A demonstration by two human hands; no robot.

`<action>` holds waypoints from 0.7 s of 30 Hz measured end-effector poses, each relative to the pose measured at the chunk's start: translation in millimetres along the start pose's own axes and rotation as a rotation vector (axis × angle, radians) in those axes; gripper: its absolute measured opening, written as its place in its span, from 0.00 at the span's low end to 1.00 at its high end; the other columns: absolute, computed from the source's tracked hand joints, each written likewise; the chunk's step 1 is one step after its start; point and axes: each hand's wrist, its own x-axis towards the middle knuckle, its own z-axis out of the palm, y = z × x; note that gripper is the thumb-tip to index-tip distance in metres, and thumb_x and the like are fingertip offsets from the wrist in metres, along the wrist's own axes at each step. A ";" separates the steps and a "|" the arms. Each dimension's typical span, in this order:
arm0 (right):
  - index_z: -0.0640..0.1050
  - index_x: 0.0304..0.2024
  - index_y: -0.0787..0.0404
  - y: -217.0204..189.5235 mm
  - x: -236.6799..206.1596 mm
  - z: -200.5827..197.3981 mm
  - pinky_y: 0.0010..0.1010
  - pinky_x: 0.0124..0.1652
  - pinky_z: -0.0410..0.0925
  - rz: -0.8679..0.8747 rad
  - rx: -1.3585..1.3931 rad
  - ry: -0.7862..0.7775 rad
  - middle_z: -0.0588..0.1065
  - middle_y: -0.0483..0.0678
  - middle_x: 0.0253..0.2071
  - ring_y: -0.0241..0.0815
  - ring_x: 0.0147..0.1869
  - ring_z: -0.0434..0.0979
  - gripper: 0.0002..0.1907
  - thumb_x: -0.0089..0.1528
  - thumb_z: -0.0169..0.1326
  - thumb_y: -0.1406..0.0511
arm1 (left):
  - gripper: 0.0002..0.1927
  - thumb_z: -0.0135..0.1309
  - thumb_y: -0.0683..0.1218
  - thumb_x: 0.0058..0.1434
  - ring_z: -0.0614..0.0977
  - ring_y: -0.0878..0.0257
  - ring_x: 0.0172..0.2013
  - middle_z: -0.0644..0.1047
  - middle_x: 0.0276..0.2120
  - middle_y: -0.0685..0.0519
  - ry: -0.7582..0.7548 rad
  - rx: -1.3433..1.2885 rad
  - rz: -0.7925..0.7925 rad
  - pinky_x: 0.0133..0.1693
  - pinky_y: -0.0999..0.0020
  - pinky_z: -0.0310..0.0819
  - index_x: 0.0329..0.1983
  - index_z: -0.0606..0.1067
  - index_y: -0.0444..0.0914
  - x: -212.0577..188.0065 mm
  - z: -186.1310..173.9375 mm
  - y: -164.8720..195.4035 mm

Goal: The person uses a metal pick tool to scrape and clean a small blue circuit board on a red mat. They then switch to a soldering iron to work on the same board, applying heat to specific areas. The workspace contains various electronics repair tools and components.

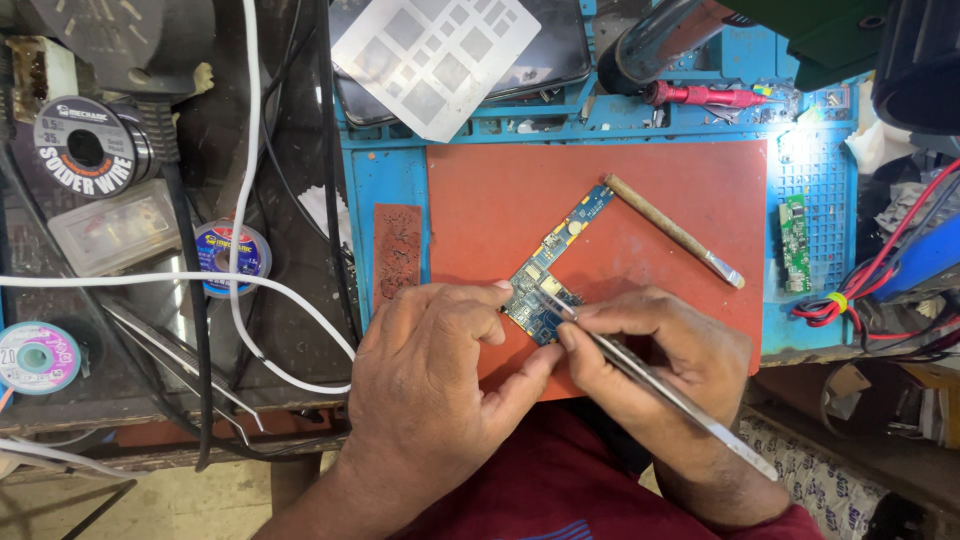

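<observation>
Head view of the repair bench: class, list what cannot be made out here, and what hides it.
- Circuit board: its near end is covered by the left hand.
- Tweezers: the tip's contact on the board is too small to tell.
- Dark device, top right: cut off by the frame edge.
- Green board: parts too small.

Left hand point(440, 370) lies palm down, fingers curled; right hand point(665, 350) pinches in a closed grip
</observation>
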 end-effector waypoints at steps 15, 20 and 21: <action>0.79 0.41 0.65 8.8 -6.4 -4.6 0.23 0.39 0.73 -0.018 0.160 0.009 0.81 0.50 0.38 0.35 0.39 0.82 0.11 0.59 0.66 0.74 | 0.27 0.73 0.49 0.54 0.80 0.54 0.45 0.79 0.45 0.50 0.020 -0.013 0.009 0.43 0.59 0.74 0.43 0.66 0.39 -2.5 2.3 -1.8; 0.80 0.40 0.68 6.6 -23.3 -26.0 0.23 0.43 0.74 0.149 0.182 0.100 0.81 0.55 0.40 0.37 0.42 0.83 0.10 0.57 0.66 0.76 | 0.29 0.73 0.55 0.55 0.79 0.53 0.43 0.78 0.41 0.51 0.023 0.059 0.005 0.44 0.56 0.72 0.47 0.69 0.38 -1.9 0.4 5.2; 0.80 0.39 0.68 8.0 -26.4 -31.0 0.24 0.44 0.74 0.176 0.182 0.088 0.81 0.56 0.41 0.37 0.42 0.83 0.09 0.57 0.66 0.77 | 0.29 0.73 0.57 0.55 0.79 0.53 0.42 0.78 0.40 0.52 0.007 0.073 -0.006 0.44 0.56 0.71 0.47 0.70 0.39 -1.3 -1.6 8.3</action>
